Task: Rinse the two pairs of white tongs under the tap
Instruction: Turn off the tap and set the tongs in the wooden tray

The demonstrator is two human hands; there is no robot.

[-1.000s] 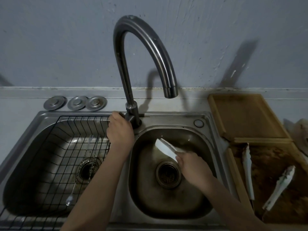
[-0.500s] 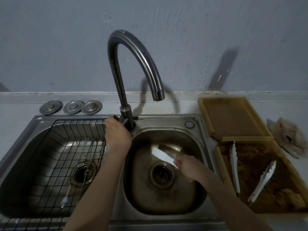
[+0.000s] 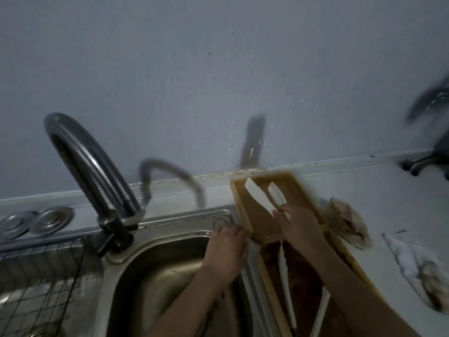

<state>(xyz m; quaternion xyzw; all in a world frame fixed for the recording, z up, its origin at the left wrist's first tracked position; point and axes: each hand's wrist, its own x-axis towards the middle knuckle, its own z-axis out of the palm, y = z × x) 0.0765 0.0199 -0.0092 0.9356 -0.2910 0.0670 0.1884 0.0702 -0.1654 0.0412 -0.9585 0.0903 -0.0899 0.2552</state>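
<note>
My right hand (image 3: 300, 226) grips one pair of white tongs (image 3: 258, 197) and holds it over the far wooden tray (image 3: 298, 184), its two blades pointing away from me. The second pair of white tongs (image 3: 288, 291) lies in the near wooden tray (image 3: 266, 283), partly hidden by my right forearm. My left hand (image 3: 227, 249) rests on the rim between the right sink basin (image 3: 155, 276) and the trays, fingers touching the tray corner. The dark curved tap (image 3: 90, 164) stands to the left, with no water visibly running.
A wire rack (image 3: 36, 293) sits in the left basin. Round metal lids (image 3: 52, 220) lie on the back ledge. A crumpled bag (image 3: 349, 224) and a white cloth (image 3: 413, 261) lie on the counter to the right. A dark object (image 3: 435, 132) stands at far right.
My right hand carried the tongs from the right basin over to the far wooden tray. My left hand left the tap handle and moved to the sink's right rim. The view swung right.
</note>
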